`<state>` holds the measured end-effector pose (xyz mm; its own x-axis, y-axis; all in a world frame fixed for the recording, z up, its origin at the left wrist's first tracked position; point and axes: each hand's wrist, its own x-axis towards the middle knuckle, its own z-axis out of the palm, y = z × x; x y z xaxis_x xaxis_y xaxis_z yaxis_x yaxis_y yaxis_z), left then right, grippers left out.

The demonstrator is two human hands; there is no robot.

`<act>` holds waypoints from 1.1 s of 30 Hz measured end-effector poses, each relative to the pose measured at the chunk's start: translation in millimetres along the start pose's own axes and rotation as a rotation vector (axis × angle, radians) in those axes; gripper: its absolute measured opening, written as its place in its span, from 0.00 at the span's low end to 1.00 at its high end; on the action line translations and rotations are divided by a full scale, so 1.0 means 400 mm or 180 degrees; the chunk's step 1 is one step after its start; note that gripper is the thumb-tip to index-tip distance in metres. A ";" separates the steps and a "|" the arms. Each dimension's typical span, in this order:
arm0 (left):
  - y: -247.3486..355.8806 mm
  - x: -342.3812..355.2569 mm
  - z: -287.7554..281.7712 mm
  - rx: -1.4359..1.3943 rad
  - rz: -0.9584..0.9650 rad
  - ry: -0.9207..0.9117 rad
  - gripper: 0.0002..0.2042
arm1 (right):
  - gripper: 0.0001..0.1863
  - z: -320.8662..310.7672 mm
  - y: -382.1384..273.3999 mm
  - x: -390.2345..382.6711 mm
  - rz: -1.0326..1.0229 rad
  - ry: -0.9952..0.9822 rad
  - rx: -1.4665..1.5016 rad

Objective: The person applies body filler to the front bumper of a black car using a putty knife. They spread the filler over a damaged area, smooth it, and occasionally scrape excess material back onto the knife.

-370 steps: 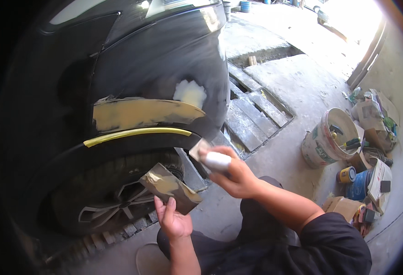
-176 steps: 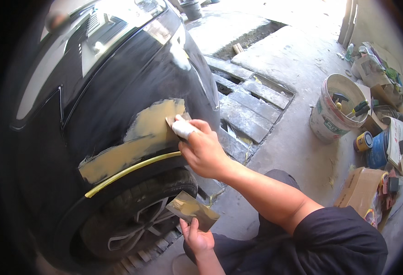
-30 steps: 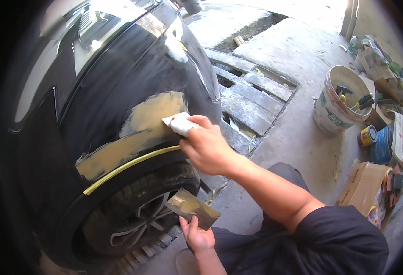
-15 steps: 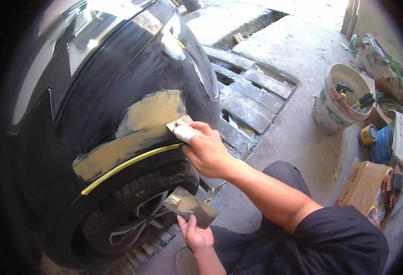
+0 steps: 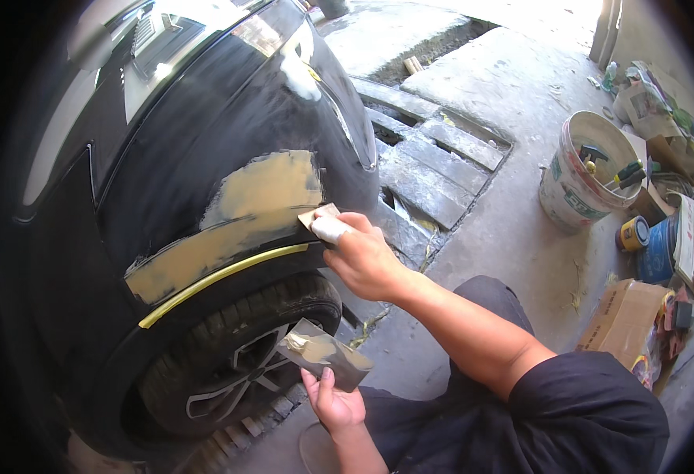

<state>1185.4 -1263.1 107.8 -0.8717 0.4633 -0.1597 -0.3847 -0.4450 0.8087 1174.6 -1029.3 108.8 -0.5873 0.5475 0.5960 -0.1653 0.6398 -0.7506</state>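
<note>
My right hand (image 5: 362, 257) grips a small spreader (image 5: 321, 217) and presses its edge against the black car fender (image 5: 205, 150), at the lower right end of a tan patch of body filler (image 5: 244, 209). A strip of yellow tape (image 5: 220, 272) runs along the wheel arch just under the patch. My left hand (image 5: 332, 403) is low in the view, palm up, holding a flat mixing board (image 5: 323, 355) smeared with filler, in front of the tyre (image 5: 228, 371).
Wooden planks (image 5: 434, 166) cover a pit to the right of the car. A white bucket (image 5: 584, 170) with tools, small cans (image 5: 635, 233), a cardboard box (image 5: 623, 320) and loose clutter stand on the concrete floor at the right. My dark-clothed knees are below.
My right hand has drawn the spreader down and to the right across the filler patch, from its upper edge to its lower right end. The left hand keeps the board in place.
</note>
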 end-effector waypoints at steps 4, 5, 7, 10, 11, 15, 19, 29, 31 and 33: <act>0.015 0.019 0.017 0.0000 0.0100 -0.0174 0.28 | 0.27 -0.055 -0.033 -0.038 0.0185 -0.0354 0.0611; 0.021 0.022 0.022 0.0029 0.0106 -0.0158 0.28 | 0.27 -0.074 -0.047 -0.057 0.0215 -0.0488 0.0882; 0.026 0.032 0.036 -0.0058 0.0083 -0.0147 0.28 | 0.29 -0.106 -0.072 -0.100 0.0172 -0.0932 0.1635; 0.038 0.051 0.057 -0.0190 0.0147 -0.0212 0.27 | 0.28 -0.128 -0.096 -0.170 0.0062 -0.1961 0.2834; 0.048 0.049 0.060 -0.0257 0.0181 -0.0114 0.26 | 0.28 -0.131 -0.096 -0.185 0.0164 -0.1859 0.2824; 0.081 0.046 0.056 -0.0325 0.0339 -0.0084 0.25 | 0.26 -0.138 -0.072 -0.181 -0.0225 -0.2281 0.0798; 0.093 0.036 0.033 -0.0283 0.0423 -0.0174 0.27 | 0.25 -0.115 -0.067 -0.081 -0.0672 -0.0807 -0.0677; 0.070 0.001 -0.020 -0.0262 0.0289 -0.0036 0.29 | 0.27 -0.035 -0.042 0.129 -0.1969 -0.0024 -0.1394; 0.069 0.000 -0.029 -0.0266 0.0258 -0.0022 0.28 | 0.27 -0.033 -0.009 0.123 -0.1800 -0.0212 -0.1352; 0.068 0.001 -0.036 -0.0274 0.0229 -0.0003 0.28 | 0.27 -0.039 0.035 0.104 -0.1660 -0.0336 -0.1356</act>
<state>1170.2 -1286.1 121.6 -0.8977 0.4284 -0.1025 -0.3459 -0.5414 0.7664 1160.2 -989.2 127.3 -0.5932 0.0683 0.8022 -0.1340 0.9741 -0.1821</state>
